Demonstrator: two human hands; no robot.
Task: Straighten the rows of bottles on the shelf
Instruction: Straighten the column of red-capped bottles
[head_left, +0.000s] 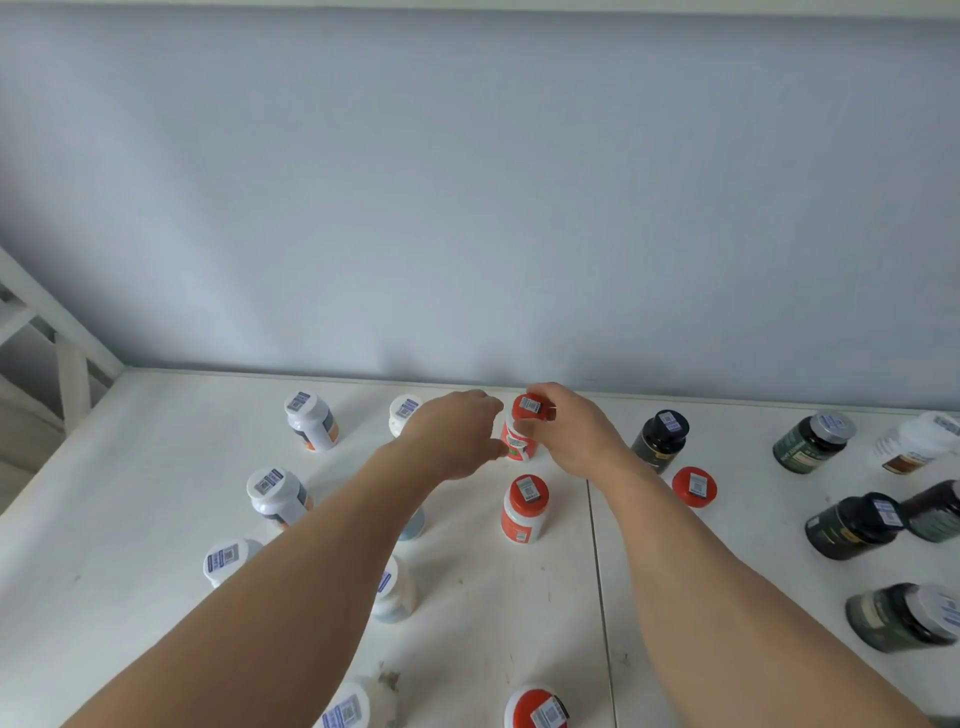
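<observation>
Red-capped bottle at the shelf's far edge sits clasped between your left hand and right hand, fingers curled round it, likely squaring its row.

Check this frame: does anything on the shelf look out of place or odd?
Yes. One red-capped bottle sits right of the red column, beside the black-capped bottle, out of line. The shelf shows dark scuffs near the front. Both hands grip the rear red bottle.
</observation>
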